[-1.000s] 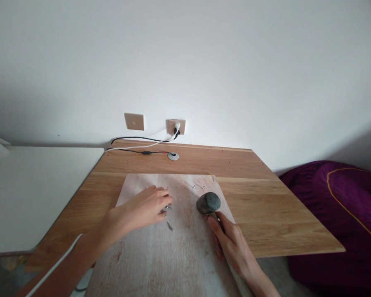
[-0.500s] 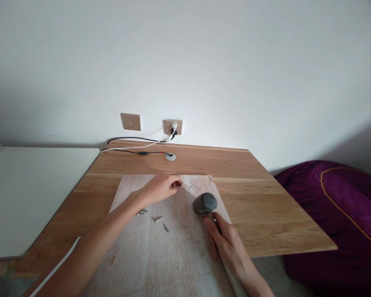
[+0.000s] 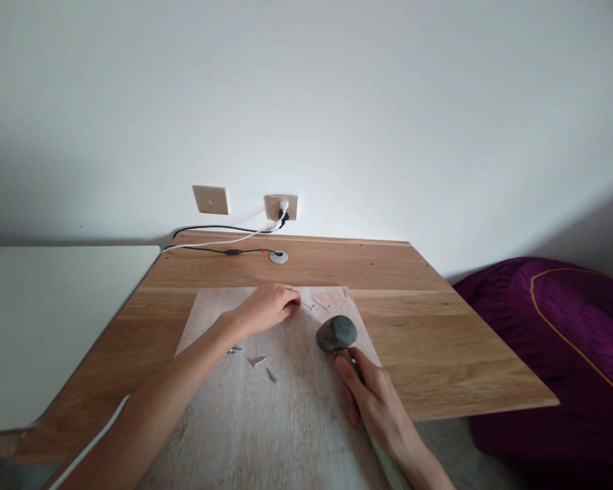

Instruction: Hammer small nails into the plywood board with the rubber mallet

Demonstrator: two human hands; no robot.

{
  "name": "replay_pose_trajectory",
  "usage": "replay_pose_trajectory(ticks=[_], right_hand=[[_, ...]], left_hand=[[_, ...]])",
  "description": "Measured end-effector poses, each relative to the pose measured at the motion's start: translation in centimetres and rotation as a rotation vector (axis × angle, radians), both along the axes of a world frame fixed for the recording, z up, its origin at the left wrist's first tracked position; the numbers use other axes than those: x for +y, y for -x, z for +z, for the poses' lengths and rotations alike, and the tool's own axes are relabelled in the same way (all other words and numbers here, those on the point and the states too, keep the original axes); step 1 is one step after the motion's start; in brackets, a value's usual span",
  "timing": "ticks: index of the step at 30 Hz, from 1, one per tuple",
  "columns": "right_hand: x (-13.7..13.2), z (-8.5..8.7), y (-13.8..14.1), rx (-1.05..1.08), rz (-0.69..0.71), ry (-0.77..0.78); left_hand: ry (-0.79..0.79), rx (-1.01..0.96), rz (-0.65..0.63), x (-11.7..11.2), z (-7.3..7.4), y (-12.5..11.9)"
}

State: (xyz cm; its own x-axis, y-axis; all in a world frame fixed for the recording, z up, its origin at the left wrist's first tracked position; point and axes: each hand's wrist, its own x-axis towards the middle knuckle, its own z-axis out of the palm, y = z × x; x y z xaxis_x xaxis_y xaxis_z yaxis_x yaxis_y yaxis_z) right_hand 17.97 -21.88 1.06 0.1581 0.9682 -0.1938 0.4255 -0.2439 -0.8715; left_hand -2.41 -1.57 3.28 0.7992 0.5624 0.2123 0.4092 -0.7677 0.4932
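Observation:
My right hand (image 3: 375,398) is wrapped round the handle of a rubber mallet (image 3: 337,333), its dark grey head raised over the right side of a pale, worn wooden board (image 3: 296,422). At the board's far part, my left hand (image 3: 270,306) has its fingertips pinched together low over the surface; whatever they hold is hidden. Just right of those fingers, two thin silver fasteners, a nearer one (image 3: 311,307) and a farther one (image 3: 327,307), seem to stand in the board. Loose silver screws or nails (image 3: 258,361) lie on the board nearer me, some partly behind my left forearm.
The board rests on a wooden desk (image 3: 464,354) against the wall. Cables (image 3: 225,239) run along its back to a wall socket (image 3: 280,207). A white tabletop (image 3: 71,327) adjoins at left. Purple fabric (image 3: 511,313) bulges beyond the right edge.
My left fingers have curled closer together at the same spot on the board. The mallet stays in my right hand, nearly still. The whole view has shifted slightly.

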Motion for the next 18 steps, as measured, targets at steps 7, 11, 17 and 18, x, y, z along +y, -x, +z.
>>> replay_pose_trajectory(ticks=[7, 11, 17, 18], right_hand=[[0.0, 0.0, 0.1, 0.005, -0.001, -0.006], [-0.1, -0.2, 0.0, -0.010, 0.004, -0.010], [-0.1, 0.0, 0.1, -0.016, 0.004, -0.002], [-0.1, 0.1, 0.1, -0.021, 0.004, -0.003]], left_hand=[[-0.006, -0.083, 0.032, 0.1, -1.2, -0.7], [0.048, -0.181, 0.041, 0.3, -2.4, -0.5], [0.128, -0.307, 0.036, 0.6, -3.8, -0.8], [0.156, -0.324, 0.039, 0.6, -3.8, -0.8]])
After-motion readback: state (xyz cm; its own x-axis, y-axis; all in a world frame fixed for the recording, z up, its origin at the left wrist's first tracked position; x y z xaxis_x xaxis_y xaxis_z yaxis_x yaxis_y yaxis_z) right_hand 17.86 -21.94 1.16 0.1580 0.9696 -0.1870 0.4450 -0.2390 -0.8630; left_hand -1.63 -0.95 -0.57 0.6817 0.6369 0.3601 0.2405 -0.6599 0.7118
